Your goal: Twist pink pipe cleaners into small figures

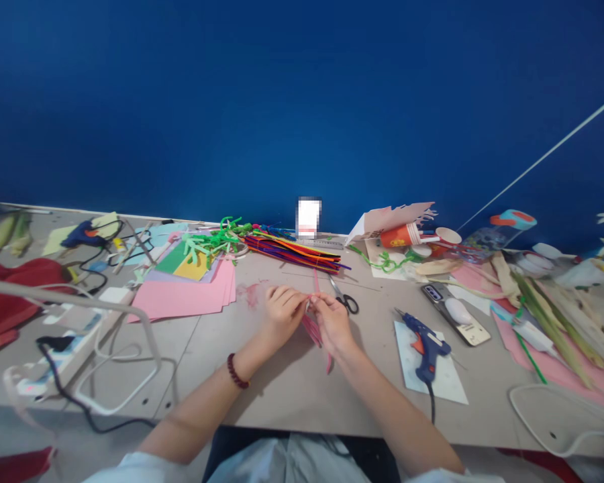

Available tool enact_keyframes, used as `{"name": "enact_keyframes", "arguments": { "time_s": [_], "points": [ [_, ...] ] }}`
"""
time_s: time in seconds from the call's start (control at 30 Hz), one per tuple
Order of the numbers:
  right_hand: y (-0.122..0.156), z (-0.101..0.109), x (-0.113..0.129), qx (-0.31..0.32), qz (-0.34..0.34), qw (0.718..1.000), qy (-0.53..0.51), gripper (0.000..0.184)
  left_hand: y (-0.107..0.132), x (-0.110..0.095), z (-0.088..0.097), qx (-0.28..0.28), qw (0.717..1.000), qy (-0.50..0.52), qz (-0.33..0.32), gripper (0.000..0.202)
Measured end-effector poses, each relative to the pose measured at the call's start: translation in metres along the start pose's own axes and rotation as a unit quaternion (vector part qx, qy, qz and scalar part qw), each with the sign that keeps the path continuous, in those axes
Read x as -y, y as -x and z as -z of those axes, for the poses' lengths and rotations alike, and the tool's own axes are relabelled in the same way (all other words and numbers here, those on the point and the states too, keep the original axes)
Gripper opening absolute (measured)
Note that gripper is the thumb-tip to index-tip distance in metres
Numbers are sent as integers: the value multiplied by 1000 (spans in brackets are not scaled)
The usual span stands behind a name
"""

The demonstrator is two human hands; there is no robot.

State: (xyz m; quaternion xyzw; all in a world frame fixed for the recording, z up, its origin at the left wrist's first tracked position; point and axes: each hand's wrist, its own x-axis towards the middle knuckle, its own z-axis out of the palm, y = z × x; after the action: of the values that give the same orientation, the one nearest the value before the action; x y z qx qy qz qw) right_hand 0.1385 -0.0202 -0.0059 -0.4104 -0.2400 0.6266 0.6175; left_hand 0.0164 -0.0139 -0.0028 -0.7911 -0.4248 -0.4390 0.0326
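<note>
Over the middle of the tabletop [286, 402], my left hand [282, 315] and right hand [333, 325] are close together, fingers pinched narrow on a pink strip [318, 332]; whether it is paper or pipe cleaner I cannot tell at this view. The fingertips of both hands meet at it, and my grip hides the section between them. A beaded red bracelet [236, 371] sits on my left wrist.

Item's long axis runs roughly front to back across the table, tilted slightly, with one end rising beyond my fingers toward the scissors and a looser tail hanging toward me below my right hand.

Black-handled scissors [347, 304] lie just beyond my right hand, blades aimed at the strip's far end. To the right, a blue glue gun [425, 349] rests on a white card [433, 372]. Beyond my hands lies a bundle of multicoloured pipe cleaners [292, 253]. To the left are a stack of pink paper [186, 295] and a tangle of green pipe cleaners [211, 243]. An orange paper cup [397, 236] lies on its side at the far right.
</note>
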Motion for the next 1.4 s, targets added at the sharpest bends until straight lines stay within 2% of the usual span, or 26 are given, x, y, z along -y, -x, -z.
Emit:
{"name": "enact_keyframes", "arguments": {
  "time_s": [0.13, 0.27, 0.37, 0.5, 0.57, 0.67, 0.73, 0.83, 0.9, 0.97, 1.03, 1.1, 1.27, 1.4],
  "points": [
    [-2, 3, -1, 7, 24, 1000, 18, 17, -2, 2, 2, 37, 994, 80, 58, 12],
    [-3, 5, 3, 37, 52, 996, 65, 16, -8, 9, 6, 85, 976, 176, 93, 15],
    [-2, 5, 10, 66, 66, 990, 109, 17, -13, 14, 9, 114, 952, 257, 124, 18],
    [-2, 5, 20, 96, 72, 981, 152, 16, -14, 16, 7, 138, 905, 361, 178, 22],
    [-4, 7, 23, 108, 72, 977, 170, 15, -12, 17, 4, 119, 892, 389, 199, 21],
    [-8, 10, 24, 92, 87, 976, 176, 16, -10, 18, 0, 64, 874, 417, 243, 18],
    [-11, 12, 21, 62, 100, 979, 168, 20, -9, 19, 0, 51, 839, 456, 292, 20],
    [-13, 12, 14, 23, 85, 987, 134, 26, -9, 20, 0, 52, 763, 527, 371, 25],
    [-13, 11, 11, 34, 33, 994, 101, 30, -10, 20, 0, 34, 732, 556, 393, 29],
    [-12, 8, 9, 77, -32, 994, 77, 34, -10, 19, -2, 10, 717, 575, 393, 30],
    [-9, 5, 9, 109, -64, 990, 59, 33, -10, 19, -4, -2, 707, 585, 396, 29],
    [-7, 4, 10, 106, -56, 992, 42, 30, -10, 20, -5, -2, 707, 581, 403, 30],
    [-9, 6, 13, 68, -20, 997, 23, 28, -9, 19, -5, 28, 734, 540, 411, 28],
    [-12, 10, 13, 51, 1, 998, 40, 26, -9, 16, -4, 29, 745, 519, 417, 25]
  ]
}}
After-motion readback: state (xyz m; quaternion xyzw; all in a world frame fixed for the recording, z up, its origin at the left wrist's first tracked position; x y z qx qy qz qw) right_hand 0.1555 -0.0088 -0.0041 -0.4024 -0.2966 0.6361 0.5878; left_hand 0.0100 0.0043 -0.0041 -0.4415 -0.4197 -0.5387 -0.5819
